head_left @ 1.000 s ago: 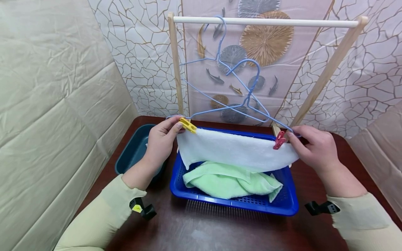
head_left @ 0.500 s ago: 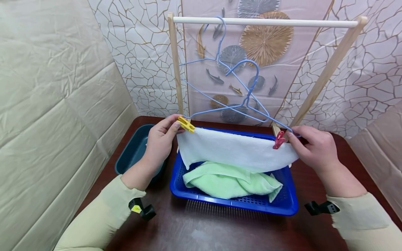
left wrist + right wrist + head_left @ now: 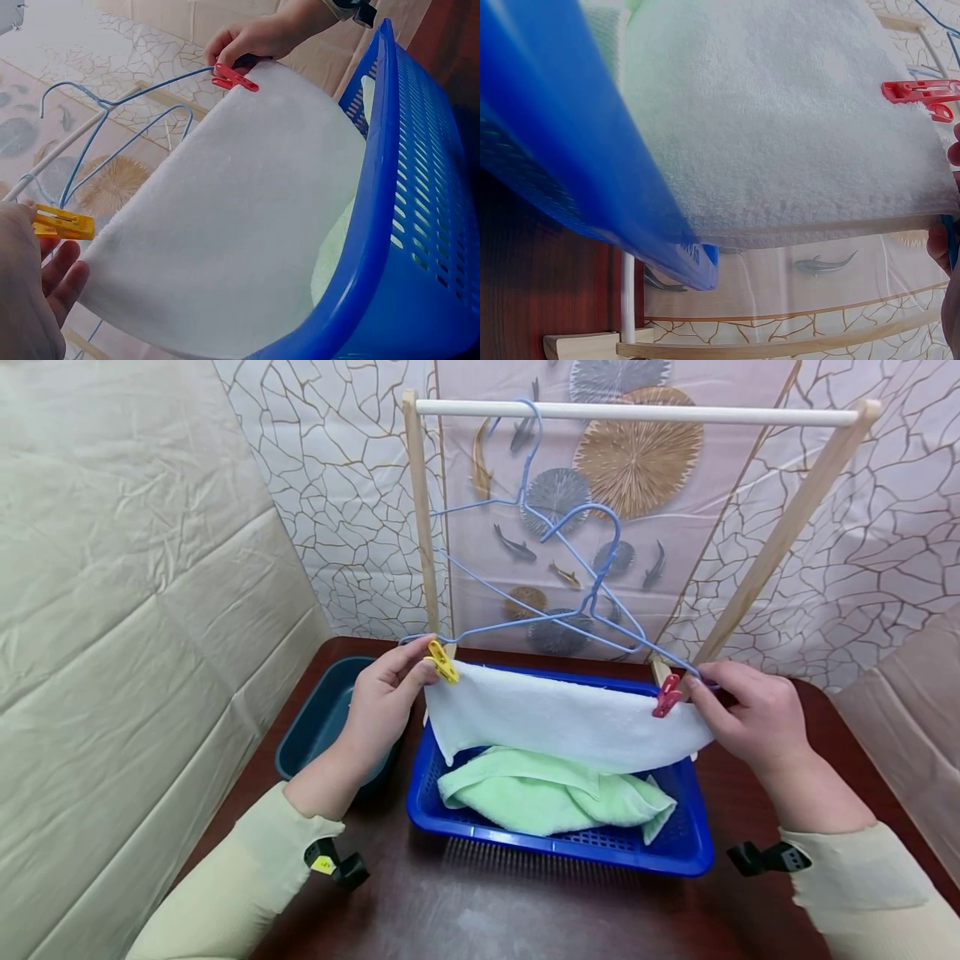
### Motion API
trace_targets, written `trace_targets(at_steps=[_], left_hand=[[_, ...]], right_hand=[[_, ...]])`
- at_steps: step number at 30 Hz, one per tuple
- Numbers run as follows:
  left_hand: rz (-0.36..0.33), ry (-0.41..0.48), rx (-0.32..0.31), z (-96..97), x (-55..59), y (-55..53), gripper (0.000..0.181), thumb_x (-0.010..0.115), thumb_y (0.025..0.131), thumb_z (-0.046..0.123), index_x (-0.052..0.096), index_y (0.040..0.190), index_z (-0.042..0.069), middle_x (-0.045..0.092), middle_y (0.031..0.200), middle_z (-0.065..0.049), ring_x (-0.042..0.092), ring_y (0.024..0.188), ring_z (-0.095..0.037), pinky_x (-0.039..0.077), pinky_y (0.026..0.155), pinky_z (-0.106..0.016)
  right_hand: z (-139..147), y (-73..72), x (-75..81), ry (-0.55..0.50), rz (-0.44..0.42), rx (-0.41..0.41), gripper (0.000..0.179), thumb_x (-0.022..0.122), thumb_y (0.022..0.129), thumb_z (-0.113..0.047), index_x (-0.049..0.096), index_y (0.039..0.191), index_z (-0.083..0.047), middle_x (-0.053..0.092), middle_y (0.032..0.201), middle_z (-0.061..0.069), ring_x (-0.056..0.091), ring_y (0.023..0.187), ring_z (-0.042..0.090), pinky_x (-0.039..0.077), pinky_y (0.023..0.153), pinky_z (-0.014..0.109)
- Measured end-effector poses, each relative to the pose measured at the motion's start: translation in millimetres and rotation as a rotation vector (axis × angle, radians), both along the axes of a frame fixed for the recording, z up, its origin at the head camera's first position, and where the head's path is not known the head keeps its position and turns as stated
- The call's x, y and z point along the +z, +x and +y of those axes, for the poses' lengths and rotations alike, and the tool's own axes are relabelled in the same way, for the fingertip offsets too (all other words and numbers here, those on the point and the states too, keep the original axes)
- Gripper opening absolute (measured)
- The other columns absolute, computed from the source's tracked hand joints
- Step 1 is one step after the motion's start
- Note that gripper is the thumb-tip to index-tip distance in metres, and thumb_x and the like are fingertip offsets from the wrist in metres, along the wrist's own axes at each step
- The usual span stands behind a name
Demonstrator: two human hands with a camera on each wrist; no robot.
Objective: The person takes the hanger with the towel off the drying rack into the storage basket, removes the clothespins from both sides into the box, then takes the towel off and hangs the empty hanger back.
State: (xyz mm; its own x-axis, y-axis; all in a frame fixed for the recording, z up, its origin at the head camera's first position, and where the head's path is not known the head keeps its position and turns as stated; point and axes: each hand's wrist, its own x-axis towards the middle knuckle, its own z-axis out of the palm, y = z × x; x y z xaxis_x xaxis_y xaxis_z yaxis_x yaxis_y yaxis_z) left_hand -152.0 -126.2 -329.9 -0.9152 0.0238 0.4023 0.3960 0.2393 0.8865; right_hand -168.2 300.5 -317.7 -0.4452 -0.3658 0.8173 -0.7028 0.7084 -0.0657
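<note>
A white towel is draped over the bottom of a blue wire hanger, above a blue basket. My left hand pinches a yellow clothespin at the towel's upper left corner. In the left wrist view the yellow clothespin's tip is close to the towel's edge; whether it bites the cloth I cannot tell. At the other end, a red clothespin is clipped on the towel. Beside it my right hand grips the hanger's right end. A light green towel lies in the basket.
Behind the basket stands a wooden rack with a white rail, from which a second blue hanger hangs. A teal tray sits left of the basket on the dark brown table. Fabric walls close in on the sides.
The yellow clothespin shifts slightly left, then turns so its tip points more steeply down at the towel's corner. My left fingers move slightly with it. The right hand and red clothespin stay put.
</note>
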Motion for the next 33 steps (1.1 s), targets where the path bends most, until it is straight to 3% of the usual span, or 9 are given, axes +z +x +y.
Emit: trace_targets(at_steps=[6,12,19,26,33], left_hand=[[0.014,-0.080,0.004,-3.2,-2.6,1.2,0.040,0.062,0.098,0.031,0.062,0.137,0.021,0.063,0.120,-0.001,0.064,0.102,-0.015,0.055,0.088,-0.030],[0.044,-0.145,0.008,-6.2,-3.0,3.1,0.038,0.063,0.099,0.028,0.062,0.136,0.021,0.062,0.126,0.000,0.058,0.111,-0.014,0.052,0.089,-0.039],[0.036,-0.146,-0.014,-9.5,-2.9,5.8,0.036,0.060,0.100,0.021,0.061,0.136,0.019,0.059,0.133,0.002,0.057,0.113,-0.017,0.051,0.093,-0.043],[0.034,-0.144,-0.015,-11.9,-2.2,7.9,0.035,0.057,0.099,0.016,0.062,0.134,0.016,0.058,0.134,0.001,0.055,0.115,-0.017,0.049,0.096,-0.045],[0.037,-0.150,0.000,-14.9,-2.8,7.9,0.034,0.056,0.099,0.015,0.064,0.132,0.018,0.059,0.132,0.002,0.055,0.112,-0.017,0.051,0.092,-0.043]], right_hand=[[0.6,0.3,-1.1,-0.009,-0.006,0.007,0.034,0.060,0.092,-0.031,0.074,0.089,-0.001,0.072,0.081,0.013,0.063,0.059,0.024,0.044,0.065,0.008],[0.5,0.2,-1.6,-0.013,-0.002,0.007,0.042,0.056,0.096,-0.039,0.073,0.089,-0.001,0.072,0.080,0.013,0.063,0.058,0.023,0.044,0.063,0.009],[0.6,0.7,-2.5,-0.017,-0.005,0.012,0.037,0.059,0.094,-0.034,0.074,0.089,0.000,0.072,0.081,0.013,0.063,0.059,0.024,0.044,0.063,0.010],[-0.4,0.9,-2.5,-0.019,-0.001,0.011,0.044,0.056,0.096,-0.039,0.074,0.089,0.000,0.072,0.080,0.013,0.062,0.058,0.023,0.044,0.063,0.010],[-0.5,1.4,-2.2,-0.018,0.003,0.013,0.047,0.055,0.097,-0.042,0.074,0.089,0.000,0.072,0.080,0.013,0.062,0.059,0.024,0.044,0.063,0.010]])
